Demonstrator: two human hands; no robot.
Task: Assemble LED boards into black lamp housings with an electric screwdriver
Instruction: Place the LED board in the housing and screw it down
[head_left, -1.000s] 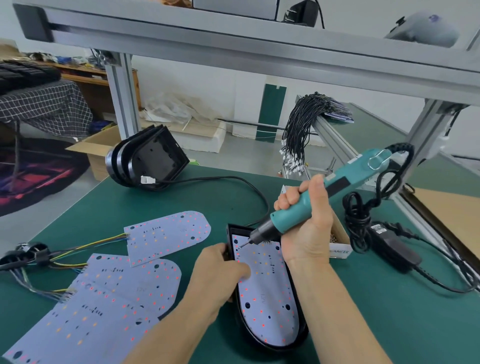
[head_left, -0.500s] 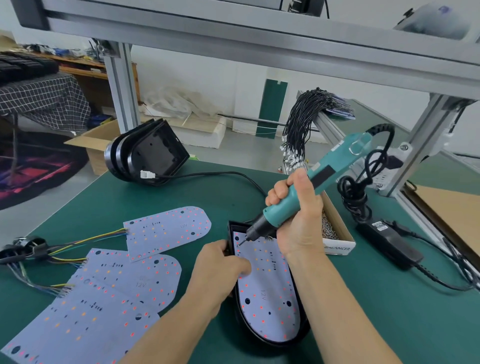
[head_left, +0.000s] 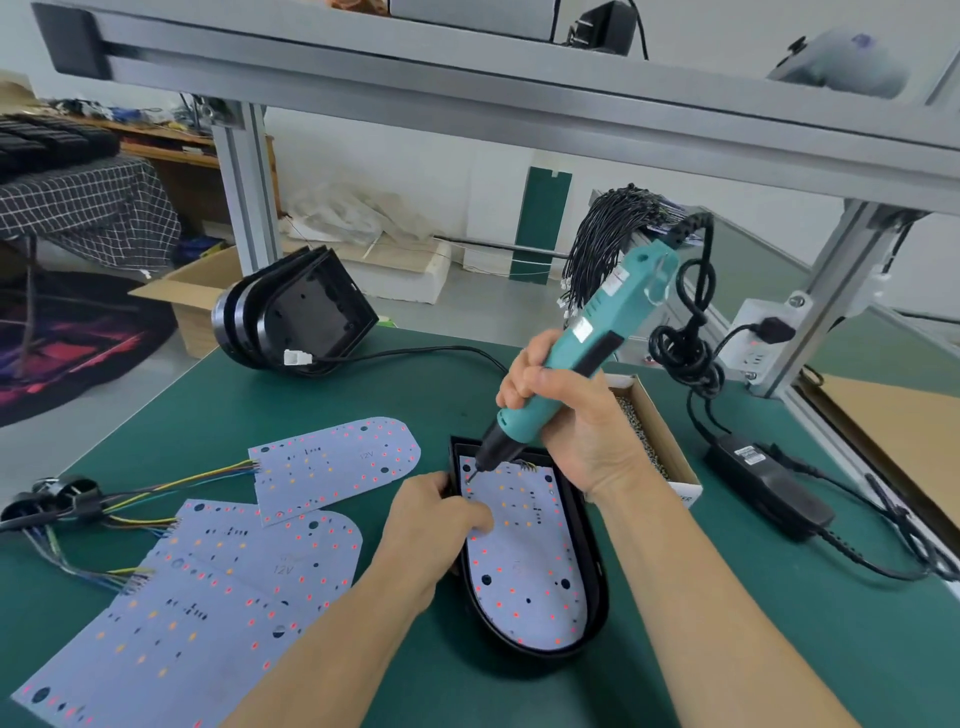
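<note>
A black lamp housing (head_left: 597, 587) lies on the green mat with a white LED board (head_left: 524, 571) seated inside it. My right hand (head_left: 576, 421) grips a teal electric screwdriver (head_left: 587, 338), tilted, its bit tip touching the board's upper-left corner. My left hand (head_left: 436, 514) rests on the housing's left edge, fingers pressing on the board. Three loose LED boards (head_left: 332, 462) with coloured wires lie to the left.
A stack of black housings (head_left: 296, 306) stands at the mat's back left. A cardboard box of screws (head_left: 660, 441) sits right of my right hand. A black power adapter (head_left: 769, 483) and cables lie at right. An aluminium frame (head_left: 249, 182) spans overhead.
The screwdriver has tilted more upright and its tip has come down onto the board's upper-left corner. My left hand stays on the housing's left edge.
</note>
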